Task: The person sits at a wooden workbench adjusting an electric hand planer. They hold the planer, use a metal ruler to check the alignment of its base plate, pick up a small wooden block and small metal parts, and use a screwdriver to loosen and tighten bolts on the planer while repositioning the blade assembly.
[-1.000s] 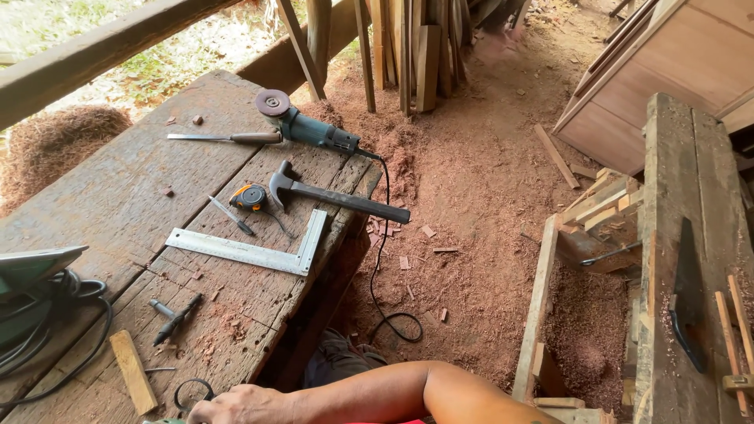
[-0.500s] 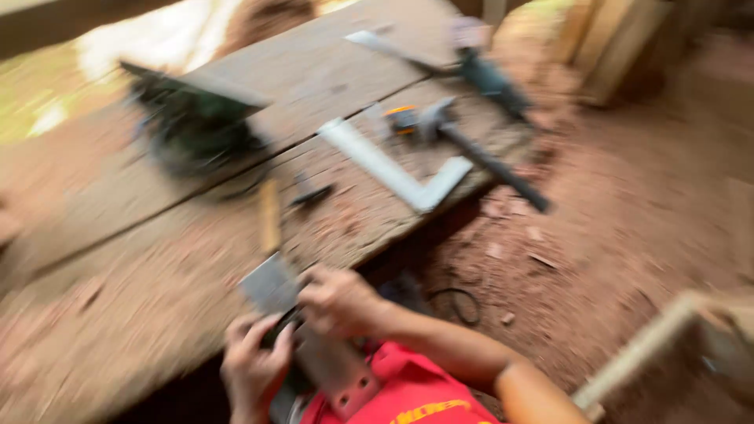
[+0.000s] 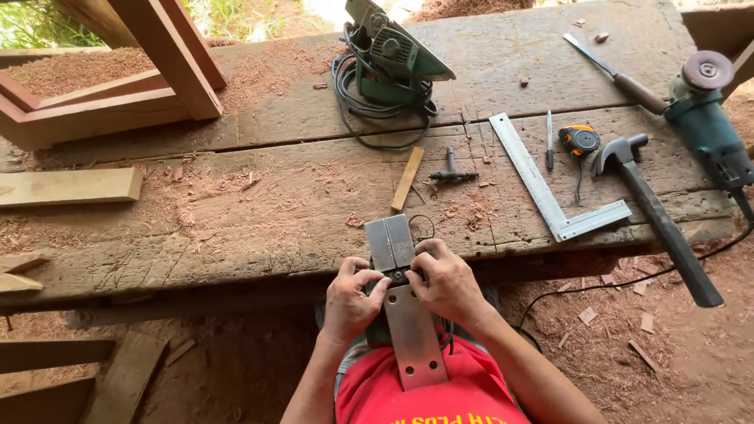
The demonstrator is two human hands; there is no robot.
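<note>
An electric planer [image 3: 411, 339] lies sole-up, its grey metal base plates running from the workbench's near edge [image 3: 236, 263] back to my red shirt. My left hand [image 3: 349, 302] grips its left side at the gap between the two plates. My right hand [image 3: 449, 284] grips the right side, fingers curled over the same gap where the cutter drum sits. The front plate [image 3: 390, 242] rests on the bench top. The planer's body is hidden beneath the plates and my hands.
On the sawdust-strewn bench lie a green power saw with coiled cable [image 3: 393, 63], a steel square [image 3: 550, 188], hammer [image 3: 656, 212], tape measure [image 3: 580, 140], angle grinder [image 3: 711, 126], chisel [image 3: 616, 74], pen [image 3: 549, 137] and wood stick [image 3: 408, 177]. A wooden frame [image 3: 118, 90] stands far left.
The view swung from the bench's right end to facing it squarely. My hands, one reaching low a second ago, now both hold the upturned planer steady at the bench edge.
</note>
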